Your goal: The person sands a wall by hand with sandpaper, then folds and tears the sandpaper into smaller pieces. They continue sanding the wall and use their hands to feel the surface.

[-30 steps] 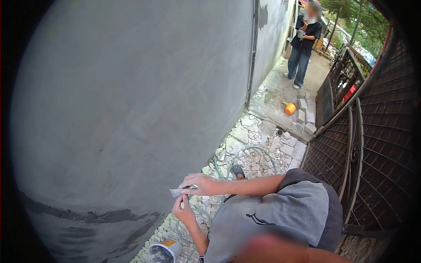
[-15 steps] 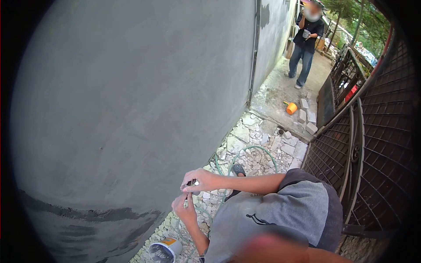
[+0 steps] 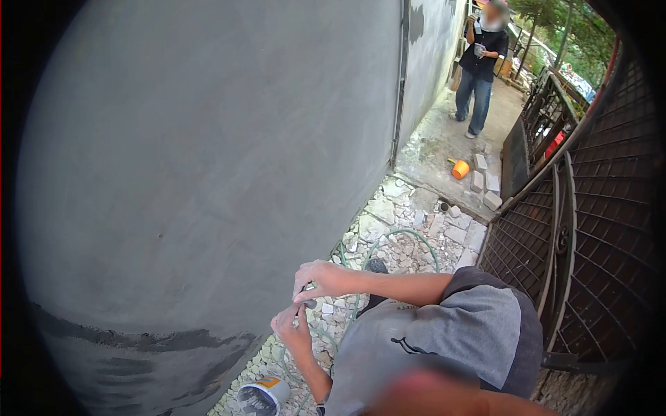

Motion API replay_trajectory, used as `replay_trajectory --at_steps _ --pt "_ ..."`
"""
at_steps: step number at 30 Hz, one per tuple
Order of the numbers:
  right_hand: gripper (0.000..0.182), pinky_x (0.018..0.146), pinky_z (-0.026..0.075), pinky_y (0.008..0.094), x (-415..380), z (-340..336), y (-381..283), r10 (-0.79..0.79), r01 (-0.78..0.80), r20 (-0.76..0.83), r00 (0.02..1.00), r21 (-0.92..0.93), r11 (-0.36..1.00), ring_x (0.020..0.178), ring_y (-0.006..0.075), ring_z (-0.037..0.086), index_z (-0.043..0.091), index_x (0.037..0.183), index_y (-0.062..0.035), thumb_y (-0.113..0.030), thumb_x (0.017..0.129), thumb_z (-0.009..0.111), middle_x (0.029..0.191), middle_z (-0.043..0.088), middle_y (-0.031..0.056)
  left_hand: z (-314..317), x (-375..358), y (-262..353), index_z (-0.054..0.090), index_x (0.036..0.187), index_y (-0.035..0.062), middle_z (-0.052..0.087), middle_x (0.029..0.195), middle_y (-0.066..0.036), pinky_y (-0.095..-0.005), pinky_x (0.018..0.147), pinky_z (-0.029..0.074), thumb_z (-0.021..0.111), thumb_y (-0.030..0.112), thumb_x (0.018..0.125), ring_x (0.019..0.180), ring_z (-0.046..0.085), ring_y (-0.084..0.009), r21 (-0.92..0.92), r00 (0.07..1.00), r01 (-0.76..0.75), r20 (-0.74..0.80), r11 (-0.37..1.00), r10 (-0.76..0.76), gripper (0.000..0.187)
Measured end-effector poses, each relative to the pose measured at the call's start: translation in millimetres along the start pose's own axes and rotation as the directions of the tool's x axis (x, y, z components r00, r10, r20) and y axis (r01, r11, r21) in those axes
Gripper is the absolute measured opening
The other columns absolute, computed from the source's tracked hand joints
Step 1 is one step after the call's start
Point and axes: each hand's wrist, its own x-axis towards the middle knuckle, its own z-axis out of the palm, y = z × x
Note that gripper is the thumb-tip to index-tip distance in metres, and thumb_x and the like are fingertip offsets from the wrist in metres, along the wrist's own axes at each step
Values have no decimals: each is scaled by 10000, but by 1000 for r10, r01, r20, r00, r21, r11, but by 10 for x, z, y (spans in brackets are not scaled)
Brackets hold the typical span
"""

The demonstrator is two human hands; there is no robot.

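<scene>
My right hand (image 3: 323, 280), dusted with pale powder, reaches across from the right with its fingers bent in a pinch. Just below it, my left hand (image 3: 294, 331) is closed too, thumb and fingertips pointing up to meet the right fingertips. A small dark-grey piece (image 3: 310, 304) shows between the hands; its kind is too small to make out. Beside them stands the grey plastered wall (image 3: 208, 173), which neither hand clearly touches. Below the left hand, a white bucket (image 3: 279, 392) with an orange label has grey residue inside.
Broken stone rubble (image 3: 409, 253) covers the ground, crossed by a green hose (image 3: 416, 236). Farther off lie an orange dipper (image 3: 460, 168) and several grey blocks (image 3: 477, 182). Another person (image 3: 479, 69) stands there holding a small container. A metal gate (image 3: 603, 249) lines the right.
My right hand has shifted slightly right and up, and the dark piece shows more between the fingers. My left hand has hardly moved. The other person's raised hand has come down slightly.
</scene>
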Motion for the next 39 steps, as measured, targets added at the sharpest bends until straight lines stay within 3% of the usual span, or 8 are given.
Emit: replay_trajectory --at_steps 4,6,10,12,19,25,30,39 --pt "192 780 499 365 15 18 8 40 -38 -21 999 80 996 868 241 634 756 916 -72 -255 857 748 850 703 66 37 -47 -56 707 951 5 706 877 -135 -395 831 462 743 81 825 828 658 -290 -105 999 53 16 993 -52 151" --pt "198 764 503 354 24 15 -41 22 -17 -53 998 93 995 859 231 635 756 919 -68 -257 860 749 843 701 65 50 -60 0 665 1053 5 694 974 -137 -394 892 459 749 68 803 892 656 -279 -329 970 244 61 912 -237 271" --pt "201 747 507 345 46 20 -142 82 -77 -26 996 149 986 845 218 637 757 925 -62 -254 864 749 842 701 66 80 -100 -5 622 1131 -21 681 1051 -151 -368 894 478 758 54 791 945 654 -243 -426 975 213 32 879 -221 374" --pt "206 741 510 339 58 40 -137 58 -53 -29 998 155 986 836 206 637 759 927 -58 -256 869 745 843 703 67 68 -109 -60 640 1080 -39 698 1001 -130 -330 867 484 773 41 776 930 646 -188 -455 948 319 174 831 -269 341" --pt "203 726 531 325 81 20 -92 22 -13 -60 998 149 989 793 201 664 752 909 -55 -251 859 746 850 700 84 62 -103 -104 679 930 -42 704 851 -85 -306 804 487 805 53 752 802 626 -158 -472 925 377 226 797 -304 238" --pt "233 758 511 343 65 -12 -111 98 -95 -9 995 157 983 849 224 643 758 937 -56 -281 880 736 864 708 79 10 -14 -14 671 903 -50 698 804 -119 -323 767 488 817 89 759 748 631 -188 -320 907 399 278 859 -318 247" --pt "217 717 534 330 52 7 -15 39 -30 -67 997 134 991 791 207 679 750 909 -48 -260 860 747 859 708 93 41 11 -3 625 891 -49 648 740 -145 -378 687 466 787 118 796 669 594 -272 -241 944 293 225 925 -240 251" --pt "249 735 533 325 62 -24 -2 79 -64 -93 992 162 985 794 202 680 733 895 -10 -256 859 755 853 706 101 104 -20 -59 589 865 -34 565 701 -152 -398 598 368 762 127 813 604 453 -272 -270 954 262 218 927 -206 243"
